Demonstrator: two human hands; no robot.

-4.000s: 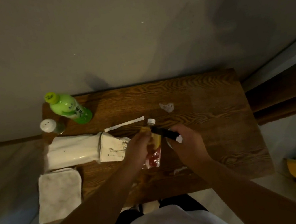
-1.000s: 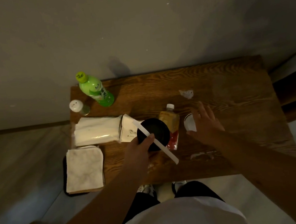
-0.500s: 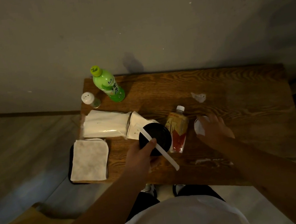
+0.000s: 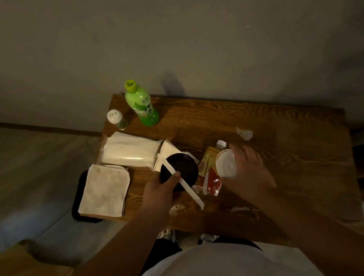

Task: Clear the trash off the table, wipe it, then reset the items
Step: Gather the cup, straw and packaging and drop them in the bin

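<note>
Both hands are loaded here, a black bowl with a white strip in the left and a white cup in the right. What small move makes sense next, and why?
Probably drop the cup into the bowl, freeing the right hand. The left hand already pins the strip across the bowl, and a flattened bottle and paper scrap still lie on the table.

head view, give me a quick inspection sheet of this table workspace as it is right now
surface: wooden table, pale smears near the front edge.
job's things: black bowl and long white strip in the left hand; white cup in the right hand; flattened bottle lying between them; crumpled scrap; folded cloth.
clutter: green bottle, white-capped shaker, tissue pack.
grippers: left hand grips bowl and strip; right hand holds cup.
cables: nothing seen.
surroundings: grey wall.
</note>
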